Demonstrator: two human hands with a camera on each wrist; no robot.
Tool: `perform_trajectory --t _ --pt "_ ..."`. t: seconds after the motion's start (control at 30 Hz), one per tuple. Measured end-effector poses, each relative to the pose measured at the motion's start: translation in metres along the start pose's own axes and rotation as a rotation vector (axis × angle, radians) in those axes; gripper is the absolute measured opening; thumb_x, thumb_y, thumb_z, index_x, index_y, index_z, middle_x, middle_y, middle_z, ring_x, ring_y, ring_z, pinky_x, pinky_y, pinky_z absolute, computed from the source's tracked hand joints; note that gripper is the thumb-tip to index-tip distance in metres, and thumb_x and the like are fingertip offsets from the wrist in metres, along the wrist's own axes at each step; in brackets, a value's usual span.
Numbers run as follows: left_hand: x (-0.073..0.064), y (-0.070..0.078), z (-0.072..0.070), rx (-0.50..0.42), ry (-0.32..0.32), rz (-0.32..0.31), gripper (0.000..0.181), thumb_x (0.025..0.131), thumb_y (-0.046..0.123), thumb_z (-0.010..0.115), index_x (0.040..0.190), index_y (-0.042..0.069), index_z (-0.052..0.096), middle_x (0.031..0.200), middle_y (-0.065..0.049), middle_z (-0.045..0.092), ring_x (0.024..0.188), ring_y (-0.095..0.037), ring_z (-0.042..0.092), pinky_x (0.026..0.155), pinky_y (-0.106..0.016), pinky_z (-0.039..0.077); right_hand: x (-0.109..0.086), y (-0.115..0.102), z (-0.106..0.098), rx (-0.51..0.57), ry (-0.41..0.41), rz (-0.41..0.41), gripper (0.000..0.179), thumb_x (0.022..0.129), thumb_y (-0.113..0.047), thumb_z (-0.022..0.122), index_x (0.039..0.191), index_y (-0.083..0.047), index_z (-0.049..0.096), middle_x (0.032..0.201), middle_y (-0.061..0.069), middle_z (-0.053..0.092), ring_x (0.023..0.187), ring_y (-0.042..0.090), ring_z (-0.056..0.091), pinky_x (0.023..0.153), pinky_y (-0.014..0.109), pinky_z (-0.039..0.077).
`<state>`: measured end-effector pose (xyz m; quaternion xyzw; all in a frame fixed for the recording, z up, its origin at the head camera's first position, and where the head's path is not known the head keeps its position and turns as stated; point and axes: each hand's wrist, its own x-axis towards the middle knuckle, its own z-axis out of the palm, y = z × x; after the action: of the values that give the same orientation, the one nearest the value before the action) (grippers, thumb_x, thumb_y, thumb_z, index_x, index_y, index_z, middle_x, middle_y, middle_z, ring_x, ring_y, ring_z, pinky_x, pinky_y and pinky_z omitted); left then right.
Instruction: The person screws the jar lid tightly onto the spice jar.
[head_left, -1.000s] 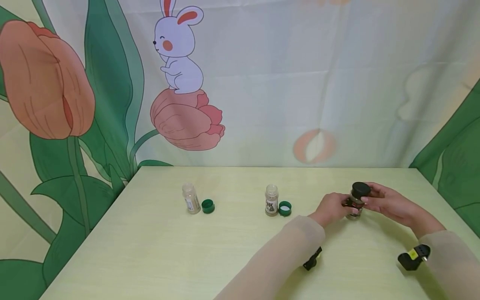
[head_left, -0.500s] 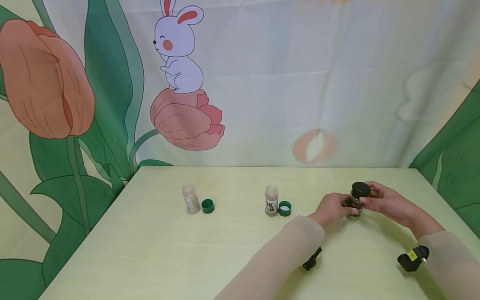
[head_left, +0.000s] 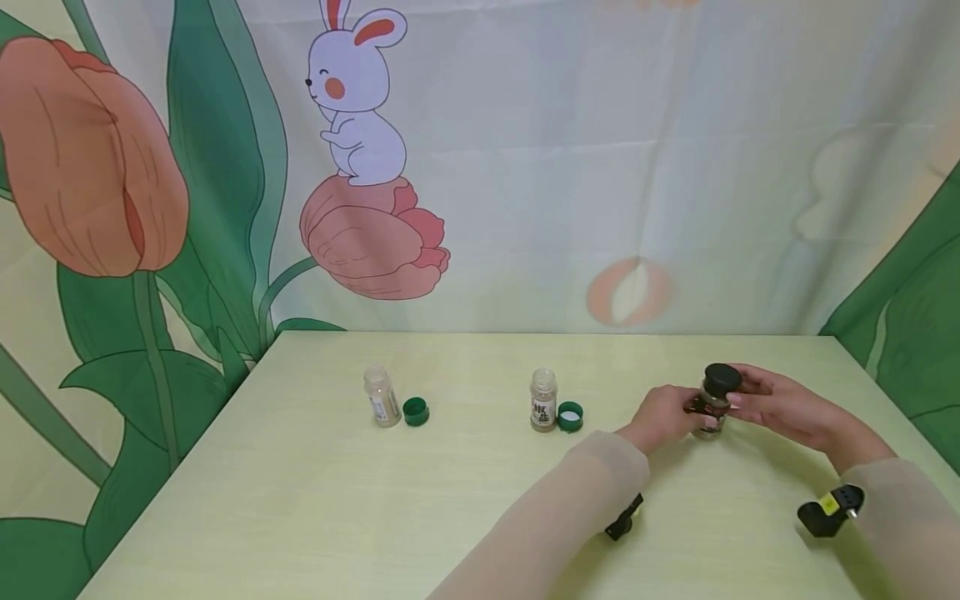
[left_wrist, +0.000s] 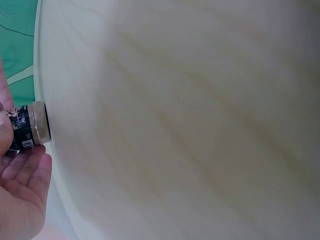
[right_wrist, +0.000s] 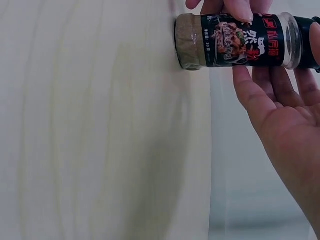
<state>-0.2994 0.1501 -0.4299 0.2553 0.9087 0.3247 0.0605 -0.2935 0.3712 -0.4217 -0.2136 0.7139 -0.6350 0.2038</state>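
A spice jar [head_left: 712, 414] with a dark printed label and brown powder inside stands upright at the right of the table. My left hand [head_left: 667, 414] grips its body from the left, thumb and fingers round the label. From the right, my right hand [head_left: 787, 410] holds the black cap [head_left: 722, 381] between thumb and fingers. In the right wrist view the label [right_wrist: 245, 42] shows red and white characters and a food picture, and the cap sits on the clear neck. The left wrist view shows the powder-filled base of the jar [left_wrist: 40, 122] at the tabletop.
Two uncapped clear spice jars stand to the left, one mid-table [head_left: 543, 402] and one further left [head_left: 382, 398]. Beside each lies a green cap, one near the middle [head_left: 570, 417], one at left [head_left: 416, 412]. A printed curtain [head_left: 510, 208] hangs behind the table.
My right hand and wrist have shifted very slightly, and the thumb sits a little differently at the cap. The left hand and the jar stay in place.
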Motion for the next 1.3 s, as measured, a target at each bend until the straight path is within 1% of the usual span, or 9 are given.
perform_trajectory --t 0.2,0.37,0.53,0.73,0.87,1.0,1.07,1.13,1.3 --pt "0.0 0.001 0.0 0.0 0.002 -0.006 0.031 0.093 0.032 0.075 0.122 0.021 0.075 0.111 0.006 0.08 0.097 -0.002 0.069 0.076 -0.009 0.044 0.0 -0.001 0.003 -0.008 0.029 0.008 0.04 0.106 -0.001 0.048 0.125 -0.036 0.053 0.122 -0.022 0.064 0.113 -0.007 0.063 0.093 0.014 0.054" --pt "0.001 0.001 0.001 -0.004 -0.001 -0.022 0.032 0.093 0.031 0.076 0.123 0.021 0.075 0.11 0.006 0.08 0.092 -0.002 0.067 0.075 -0.009 0.044 -0.001 -0.003 0.006 -0.001 0.046 0.018 0.037 0.106 -0.002 0.05 0.123 -0.035 0.053 0.12 -0.023 0.065 0.111 -0.008 0.063 0.092 0.014 0.054" --pt "0.001 0.001 0.002 0.02 0.004 -0.013 0.032 0.093 0.033 0.076 0.123 0.021 0.075 0.11 0.007 0.08 0.095 -0.002 0.069 0.076 -0.009 0.044 -0.001 -0.003 0.008 -0.018 0.068 0.033 0.036 0.106 -0.003 0.051 0.123 -0.034 0.052 0.119 -0.023 0.064 0.11 -0.008 0.063 0.092 0.014 0.054" --pt "0.002 0.0 0.002 0.021 -0.001 -0.015 0.032 0.093 0.033 0.075 0.123 0.021 0.075 0.111 0.007 0.079 0.094 -0.002 0.068 0.076 -0.009 0.045 -0.001 -0.004 0.009 -0.051 0.096 0.062 0.034 0.105 -0.005 0.053 0.124 -0.032 0.049 0.118 -0.024 0.063 0.109 -0.009 0.063 0.091 0.014 0.054" --pt "0.002 0.0 0.001 0.018 0.0 -0.014 0.031 0.093 0.033 0.075 0.122 0.02 0.075 0.11 0.007 0.08 0.092 -0.002 0.067 0.075 -0.009 0.044 0.0 -0.004 0.01 -0.068 0.108 0.065 0.032 0.105 -0.005 0.053 0.126 -0.028 0.047 0.118 -0.024 0.063 0.109 -0.008 0.063 0.091 0.014 0.054" --pt "0.001 0.001 0.0 0.009 -0.003 -0.019 0.032 0.093 0.032 0.076 0.122 0.02 0.075 0.109 0.006 0.08 0.088 -0.002 0.066 0.073 -0.01 0.043 0.001 -0.004 0.01 -0.11 0.139 0.095 0.032 0.105 -0.007 0.055 0.133 -0.019 0.044 0.116 -0.025 0.062 0.108 -0.009 0.062 0.091 0.013 0.054" --pt "0.001 0.002 0.0 0.005 -0.004 -0.023 0.032 0.093 0.032 0.076 0.122 0.02 0.075 0.11 0.006 0.08 0.089 -0.002 0.066 0.072 -0.01 0.043 0.002 -0.004 0.011 -0.132 0.152 0.109 0.035 0.105 -0.008 0.056 0.135 -0.016 0.042 0.116 -0.026 0.061 0.107 -0.01 0.062 0.09 0.013 0.054" --pt "0.0 0.002 -0.001 0.0 -0.006 -0.026 0.032 0.093 0.032 0.076 0.122 0.02 0.075 0.11 0.006 0.08 0.09 -0.002 0.067 0.072 -0.01 0.043 0.002 -0.004 0.011 -0.14 0.158 0.114 0.035 0.104 -0.008 0.057 0.135 -0.017 0.042 0.115 -0.026 0.06 0.107 -0.01 0.062 0.09 0.013 0.054" --pt "0.001 0.002 -0.001 0.002 -0.008 -0.021 0.032 0.093 0.032 0.076 0.122 0.02 0.075 0.111 0.006 0.08 0.09 -0.002 0.067 0.072 -0.01 0.043 0.002 -0.005 0.012 -0.132 0.157 0.106 0.032 0.104 -0.007 0.057 0.127 -0.027 0.046 0.115 -0.026 0.062 0.107 -0.009 0.062 0.09 0.013 0.054"
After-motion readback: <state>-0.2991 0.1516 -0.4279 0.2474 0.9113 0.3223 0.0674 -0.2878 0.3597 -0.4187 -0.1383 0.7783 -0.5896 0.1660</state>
